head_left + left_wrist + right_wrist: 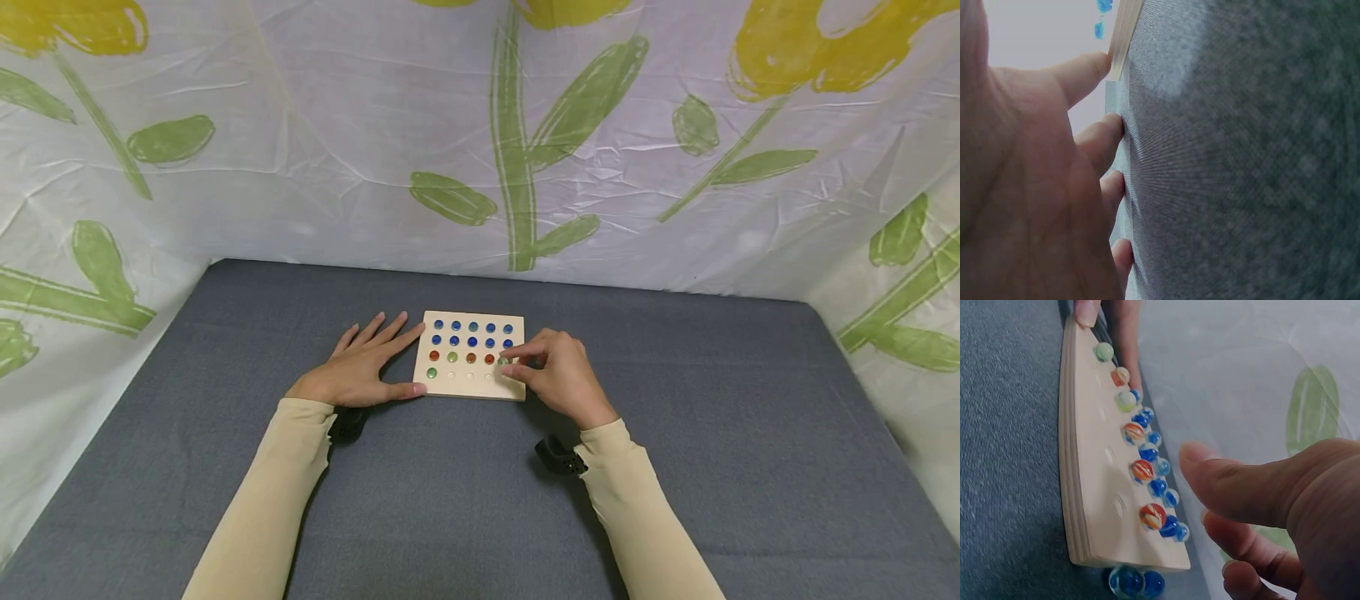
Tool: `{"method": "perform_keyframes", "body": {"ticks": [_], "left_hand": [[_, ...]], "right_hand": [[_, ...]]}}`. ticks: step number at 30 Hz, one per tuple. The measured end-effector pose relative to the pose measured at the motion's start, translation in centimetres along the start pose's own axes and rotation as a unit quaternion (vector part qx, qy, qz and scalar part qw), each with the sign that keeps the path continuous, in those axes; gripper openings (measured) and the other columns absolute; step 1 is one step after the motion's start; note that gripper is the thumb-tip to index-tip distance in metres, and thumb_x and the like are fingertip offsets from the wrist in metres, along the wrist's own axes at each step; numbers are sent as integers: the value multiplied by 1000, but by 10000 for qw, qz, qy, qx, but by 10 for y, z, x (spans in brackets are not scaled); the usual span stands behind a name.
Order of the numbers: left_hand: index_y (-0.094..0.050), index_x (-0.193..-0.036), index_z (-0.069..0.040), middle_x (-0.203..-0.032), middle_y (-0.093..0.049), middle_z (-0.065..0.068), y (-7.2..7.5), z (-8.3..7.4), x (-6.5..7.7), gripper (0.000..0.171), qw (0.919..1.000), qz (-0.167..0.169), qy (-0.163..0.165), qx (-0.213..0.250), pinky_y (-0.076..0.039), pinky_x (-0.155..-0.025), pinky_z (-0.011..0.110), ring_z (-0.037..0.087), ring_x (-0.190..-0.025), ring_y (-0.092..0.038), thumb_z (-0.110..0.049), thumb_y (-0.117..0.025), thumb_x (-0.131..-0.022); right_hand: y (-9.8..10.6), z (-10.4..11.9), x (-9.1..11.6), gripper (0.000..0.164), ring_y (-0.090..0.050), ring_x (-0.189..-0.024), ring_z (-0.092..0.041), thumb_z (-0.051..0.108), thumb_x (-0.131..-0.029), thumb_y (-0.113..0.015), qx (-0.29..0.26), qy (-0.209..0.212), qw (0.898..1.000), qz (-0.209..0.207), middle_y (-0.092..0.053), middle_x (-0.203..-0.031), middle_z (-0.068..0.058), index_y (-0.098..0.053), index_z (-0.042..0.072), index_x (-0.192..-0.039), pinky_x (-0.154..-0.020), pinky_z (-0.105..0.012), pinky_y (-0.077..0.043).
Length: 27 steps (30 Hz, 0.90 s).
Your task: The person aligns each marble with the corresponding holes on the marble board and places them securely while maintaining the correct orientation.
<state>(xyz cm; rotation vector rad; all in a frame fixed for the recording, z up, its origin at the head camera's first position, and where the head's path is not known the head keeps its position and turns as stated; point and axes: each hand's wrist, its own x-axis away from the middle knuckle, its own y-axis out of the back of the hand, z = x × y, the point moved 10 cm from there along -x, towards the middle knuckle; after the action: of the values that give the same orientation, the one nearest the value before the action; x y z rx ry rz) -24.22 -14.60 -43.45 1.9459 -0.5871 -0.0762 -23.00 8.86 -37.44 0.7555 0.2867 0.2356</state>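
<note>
A pale wooden board holds rows of glass marbles: blue marbles at the back, red ones and green ones in front. My left hand lies spread at the board's left side, thumb on the near left corner. In the left wrist view, a fingertip touches the board's edge. Over the board's right end, my right hand pinches a green marble between thumb and index finger. From the right wrist, the right thumb shows above the marbles, and the pinched marble does not show.
Hollows without marbles lie along the board's front row, beside one green marble. Blue marbles appear beyond the board's end in the right wrist view. Grey cloth covers the table, with a flower-printed curtain behind.
</note>
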Motion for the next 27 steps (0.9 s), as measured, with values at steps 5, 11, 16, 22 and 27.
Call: {"method": "perform_keyframes", "body": {"ticks": [5, 11, 16, 22, 27], "left_hand": [[-21, -164, -21, -169, -12, 14, 0, -1, 0, 101, 10000, 6, -14, 5, 2, -119, 65, 41, -155, -1, -68, -66, -87], [-21, -164, -21, -169, -12, 14, 1, -1, 0, 101, 10000, 9, 26, 11, 2, -119, 64, 41, -155, -1, -68, -66, -87], [-21, -164, -21, -169, -12, 14, 0, -1, 1, 101, 10000, 28, 38, -29, 2, -119, 64, 40, -155, -1, -69, -65, -87], [-20, -164, -21, -169, -12, 14, 0, -1, 0, 101, 10000, 46, 51, -16, 2, -119, 64, 41, -154, 0, -69, -65, -87], [-20, -164, -22, -169, -11, 14, 0, -1, 0, 101, 10000, 67, 39, -56, 2, -119, 64, 41, -154, 0, -70, -64, -87]], "right_hand": [[-2, 4, 0, 19, -51, -71, -16, 16, -83, -86, -42, 27, 10000, -62, -65, -80, 2, -84, 10, -101, -64, -32, -43], [-7, 9, -1, 16, -50, -70, -15, 17, -85, -85, -11, 101, 9999, -56, -64, -79, 4, -84, 12, -100, -63, -31, -42], [-9, 11, 0, 16, -50, -68, -14, 17, -84, -85, -65, 113, 9999, -79, -63, -78, 4, -84, 11, -100, -61, -31, -42], [-9, 18, 0, 17, -49, -68, -15, 17, -84, -86, -86, 228, 9996, -116, -64, -78, 5, -84, 12, -100, -64, -33, -41], [-10, 24, 0, 17, -51, -72, -17, 17, -83, -86, -107, 227, 9996, -133, -66, -78, 5, -84, 14, -99, -68, -34, -42]]}}
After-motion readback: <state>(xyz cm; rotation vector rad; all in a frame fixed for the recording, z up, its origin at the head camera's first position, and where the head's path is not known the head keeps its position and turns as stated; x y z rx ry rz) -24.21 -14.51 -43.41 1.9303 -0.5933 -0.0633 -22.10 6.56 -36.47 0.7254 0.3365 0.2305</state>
